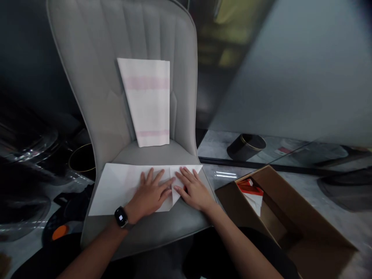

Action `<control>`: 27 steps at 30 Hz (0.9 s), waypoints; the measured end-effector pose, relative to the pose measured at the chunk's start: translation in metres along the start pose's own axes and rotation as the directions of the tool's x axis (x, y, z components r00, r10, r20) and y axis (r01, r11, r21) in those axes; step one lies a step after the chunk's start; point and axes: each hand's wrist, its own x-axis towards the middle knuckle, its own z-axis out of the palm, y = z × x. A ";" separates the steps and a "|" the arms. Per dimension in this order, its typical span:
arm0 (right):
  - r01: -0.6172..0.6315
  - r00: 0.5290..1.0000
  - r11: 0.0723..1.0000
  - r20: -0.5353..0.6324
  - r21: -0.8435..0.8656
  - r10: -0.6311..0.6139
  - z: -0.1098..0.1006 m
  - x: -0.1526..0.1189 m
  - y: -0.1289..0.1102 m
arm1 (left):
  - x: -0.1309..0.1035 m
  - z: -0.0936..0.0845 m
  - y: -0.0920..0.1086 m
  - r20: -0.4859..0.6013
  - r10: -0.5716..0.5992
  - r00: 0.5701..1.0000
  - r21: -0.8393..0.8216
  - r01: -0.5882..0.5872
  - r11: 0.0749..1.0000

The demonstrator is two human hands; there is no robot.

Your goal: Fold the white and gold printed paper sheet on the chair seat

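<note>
Two hands [149, 197] [195, 190] | spread | white paper [117, 188] directly beneath (right end folded)

Dim, cool indoor light. The paper [116, 190] at lower center stands out pale; the left edge sinks into near-black with faint glints. White glare streaks the floor [228, 181] right of center. Outer edges look stretched and soft.

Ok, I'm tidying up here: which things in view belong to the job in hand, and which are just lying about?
In the job:
white paper, folded at one end, under the left hand and right hand
grey padded chair, as work surface
folded pink-striped paper, probably

Apparently just lying about:
cardboard box, link uncertain
black gold-rimmed container
</note>
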 end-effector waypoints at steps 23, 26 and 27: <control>-0.126 0.984 0.990 -0.131 -0.057 0.118 -0.001 0.000 0.045 | 0.009 0.016 0.000 -0.106 -0.020 0.994 0.069 0.028 0.997; -0.203 0.967 0.978 -0.168 -0.052 0.191 0.000 -0.006 0.045 | 0.009 0.016 0.000 -0.106 -0.017 0.994 0.072 0.025 0.997; -0.216 0.965 0.975 -0.166 -0.051 0.205 0.000 -0.007 0.045 | 0.009 0.017 0.000 -0.109 -0.018 0.994 0.069 0.025 0.997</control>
